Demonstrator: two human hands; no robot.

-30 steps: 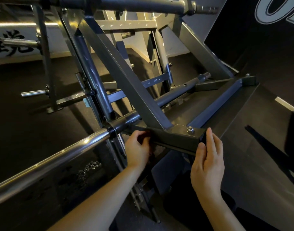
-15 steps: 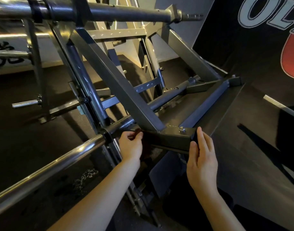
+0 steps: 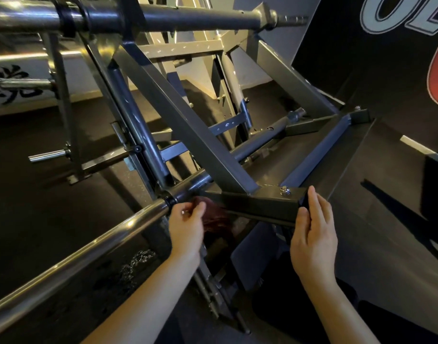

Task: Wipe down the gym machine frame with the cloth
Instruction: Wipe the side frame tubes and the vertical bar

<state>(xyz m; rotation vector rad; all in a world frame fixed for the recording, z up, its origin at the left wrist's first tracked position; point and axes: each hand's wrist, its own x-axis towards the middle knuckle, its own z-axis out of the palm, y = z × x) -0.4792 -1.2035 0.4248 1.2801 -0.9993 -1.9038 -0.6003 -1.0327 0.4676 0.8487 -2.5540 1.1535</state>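
Note:
The grey steel machine frame (image 3: 188,125) fills the view, with a diagonal square tube running down to a short horizontal base tube (image 3: 262,207) that carries a bolt on top. My left hand (image 3: 185,227) grips a dark red cloth (image 3: 214,218) and presses it against the left end of that base tube, just below the joint. My right hand (image 3: 314,234) rests on the tube's right end, fingers straight and together, holding nothing.
A long chrome bar (image 3: 76,252) runs from lower left up to the joint. A thick dark bar (image 3: 163,16) crosses overhead. A chain (image 3: 136,264) lies on the black rubber floor. A dark banner with lettering (image 3: 399,58) stands at right.
My left hand has slid left along the base tube toward the chrome bar, and more of the cloth now shows beside it. My right hand stays on the tube's end.

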